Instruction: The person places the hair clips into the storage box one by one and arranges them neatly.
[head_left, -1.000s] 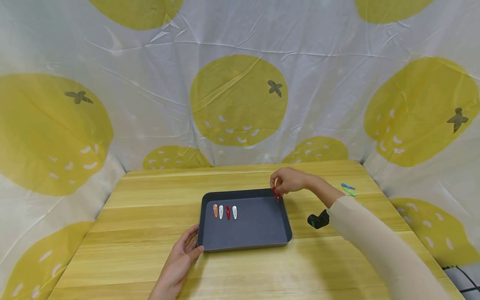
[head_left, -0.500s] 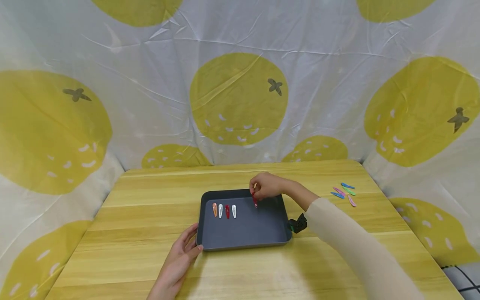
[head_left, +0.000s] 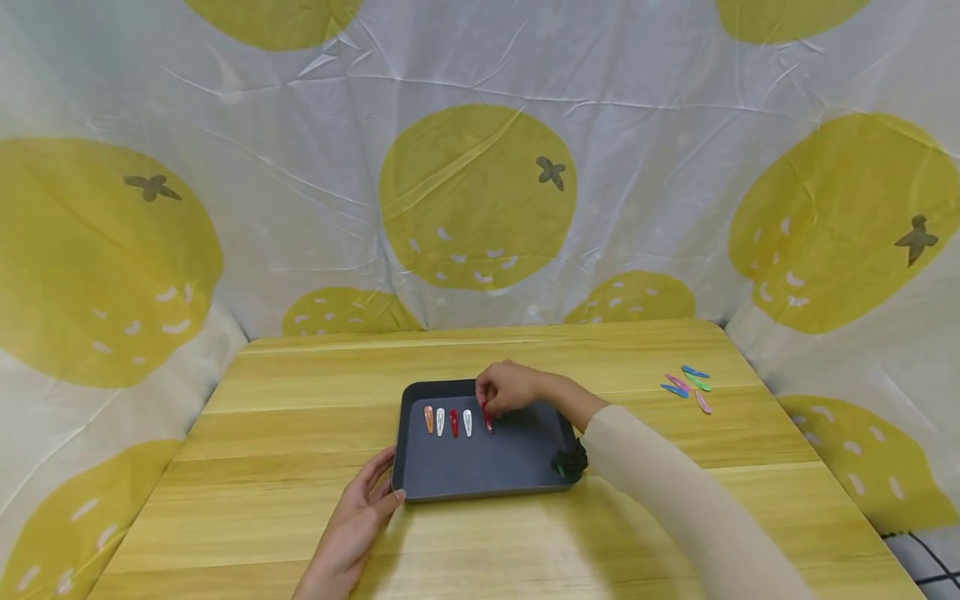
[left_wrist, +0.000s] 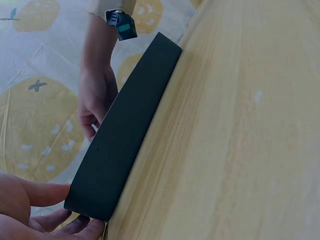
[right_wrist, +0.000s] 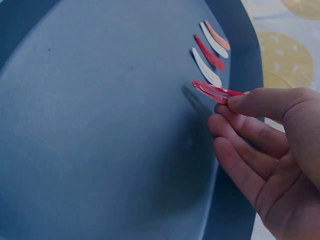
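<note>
Between thumb and fingers my right hand (head_left: 512, 387) pinches a red hair clip (right_wrist: 215, 92) by one end, its other end pointing down close over the floor of a dark grey tray (head_left: 480, 471). To its left in the tray lie a white hair clip (head_left: 468, 422), a red one (head_left: 453, 422), another white one (head_left: 440, 422) and an orange one (head_left: 429, 419), lined up in a row. My left hand (head_left: 360, 512) grips the tray's near left corner, thumb at the rim and fingers against the outer side, as the left wrist view also shows.
Right of the tray on the wooden table (head_left: 300, 400) lies a loose group of blue, green and pink hair clips, such as a pink clip (head_left: 703, 402) and a green clip (head_left: 698, 382). A black wrist camera (head_left: 570, 460) sits by my right forearm. A lemon-patterned cloth (head_left: 480, 67) hangs behind the table.
My right hand has carried the red hair clip from the tray's far right corner leftward and down beside the row. More clips at the right have come into sight. My left hand stays put.
</note>
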